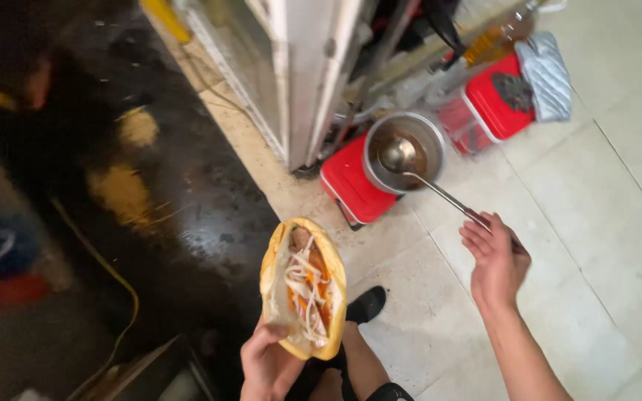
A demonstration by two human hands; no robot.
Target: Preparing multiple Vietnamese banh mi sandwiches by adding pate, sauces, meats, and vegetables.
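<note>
Below our head camera, the only view we have, our left hand [269,364] cups the lower end of an open filled baguette sandwich [304,286], fingers closed around the crust so that the split faces up and shows pale shredded vegetables, orange strips and some meat near the top. Our right hand [495,260] is pinched on the end of a long metal ladle [425,182], fingers curled over the handle, with the bowl of the ladle sitting over a round steel pot [404,152] of dark brown liquid. That pot rests on a red-lidded plastic container [351,189] on the pale tiled floor [596,223]; a second red-lidded container [495,100] with a grey quilted mitt [548,74] stands further off, beside a bottle of amber liquid [499,33].

We judge the main risk to be spillage: the pot and the sandwich are well apart, so a full ladle carried across would drip onto the tiles or our dark shoe [367,303]. The pot perches on a lid, and a sideways push from the ladle could tip it. Held only at its base, the sandwich could tilt and shed filling.
</note>
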